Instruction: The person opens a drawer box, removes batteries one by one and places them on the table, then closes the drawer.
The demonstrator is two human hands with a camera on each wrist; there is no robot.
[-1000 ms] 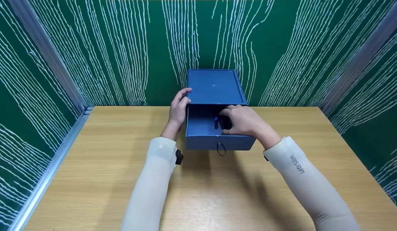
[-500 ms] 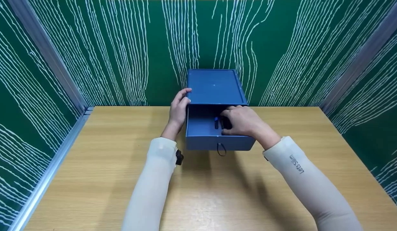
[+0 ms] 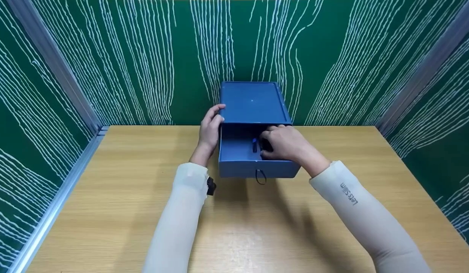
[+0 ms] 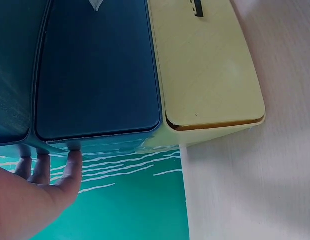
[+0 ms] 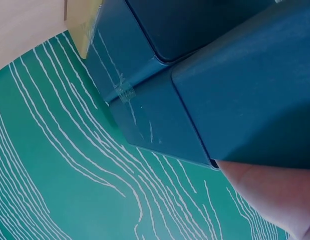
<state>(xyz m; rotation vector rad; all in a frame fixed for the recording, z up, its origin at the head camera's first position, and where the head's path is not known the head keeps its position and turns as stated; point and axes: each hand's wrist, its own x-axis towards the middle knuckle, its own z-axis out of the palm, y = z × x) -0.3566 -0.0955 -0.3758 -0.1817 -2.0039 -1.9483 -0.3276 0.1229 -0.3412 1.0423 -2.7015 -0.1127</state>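
A blue drawer unit [image 3: 251, 100] stands at the table's back, its top drawer [image 3: 238, 168] pulled out. My left hand [image 3: 209, 131] rests on the unit's left side; in the left wrist view its extended fingers [image 4: 72, 172] touch that side. My right hand [image 3: 285, 142] reaches over the drawer's right wall, thumb and fingers curled around a black object [image 3: 266, 146], mostly hidden, whose kind I cannot make out. Left of it on the drawer floor lies a small dark pen-like item [image 3: 254, 146] with a blue end. In the right wrist view the drawer wall hides the right fingers.
Below the open drawer, the left wrist view shows a shut dark blue drawer [image 4: 97, 75] and a yellow drawer [image 4: 210, 65]. A black loop pull [image 3: 261, 176] hangs on the open drawer's front. Green panels [image 3: 143, 60] with white lines border the wooden table [image 3: 234, 227].
The right fingers shift slightly inside the drawer; a dark strip seen beside them half a second ago no longer shows separately. The left hand and the drawer unit stay put.
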